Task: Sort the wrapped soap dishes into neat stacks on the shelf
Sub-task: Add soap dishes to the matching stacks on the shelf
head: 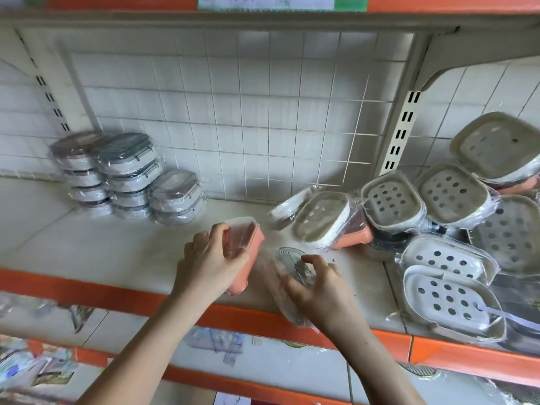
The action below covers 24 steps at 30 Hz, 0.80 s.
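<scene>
A pink soap dish (244, 252) is gripped on edge by the left hand (211, 263), seemingly for carrying toward the neat stacks (128, 176). A clear wrapped dish (292, 268) is clasped by the right hand (317, 285) above the shelf (117, 244), likely next.

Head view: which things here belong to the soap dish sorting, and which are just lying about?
Part of the job:
- pink soap dish in the left hand
- clear wrapped dish under the right hand
- neat grey stacks
- jumbled pile of dishes
- shelf

Lying about:
- packets on the lower shelf
- label strip
</scene>
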### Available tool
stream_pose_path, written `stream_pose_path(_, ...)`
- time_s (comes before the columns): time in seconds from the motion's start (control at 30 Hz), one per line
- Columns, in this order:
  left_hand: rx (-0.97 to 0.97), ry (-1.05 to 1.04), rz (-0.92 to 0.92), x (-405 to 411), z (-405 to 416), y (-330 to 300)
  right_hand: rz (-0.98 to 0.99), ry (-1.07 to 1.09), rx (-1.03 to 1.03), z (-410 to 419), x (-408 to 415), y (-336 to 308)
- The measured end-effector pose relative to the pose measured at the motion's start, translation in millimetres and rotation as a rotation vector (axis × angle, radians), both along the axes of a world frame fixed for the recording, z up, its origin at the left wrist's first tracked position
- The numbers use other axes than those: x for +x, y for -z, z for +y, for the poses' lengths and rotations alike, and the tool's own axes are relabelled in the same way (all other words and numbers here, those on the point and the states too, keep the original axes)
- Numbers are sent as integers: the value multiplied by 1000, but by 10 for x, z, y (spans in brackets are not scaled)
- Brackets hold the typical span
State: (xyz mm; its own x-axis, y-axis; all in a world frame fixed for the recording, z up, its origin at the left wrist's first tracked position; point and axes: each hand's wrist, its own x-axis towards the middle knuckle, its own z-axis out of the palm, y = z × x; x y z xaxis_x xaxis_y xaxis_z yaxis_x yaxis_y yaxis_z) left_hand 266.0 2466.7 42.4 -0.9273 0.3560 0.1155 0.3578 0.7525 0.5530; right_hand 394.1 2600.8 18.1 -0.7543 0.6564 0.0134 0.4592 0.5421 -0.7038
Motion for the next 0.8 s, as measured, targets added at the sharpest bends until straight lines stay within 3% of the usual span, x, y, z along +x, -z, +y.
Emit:
stream_pose_path(0.47,-54,-99,129,-617,-796,140,91,-74,55,-616,-648,14)
stream_pose_path(0.8,-212,10,259,-1039,-1079,281,-36,41,146,-992,-1182,85)
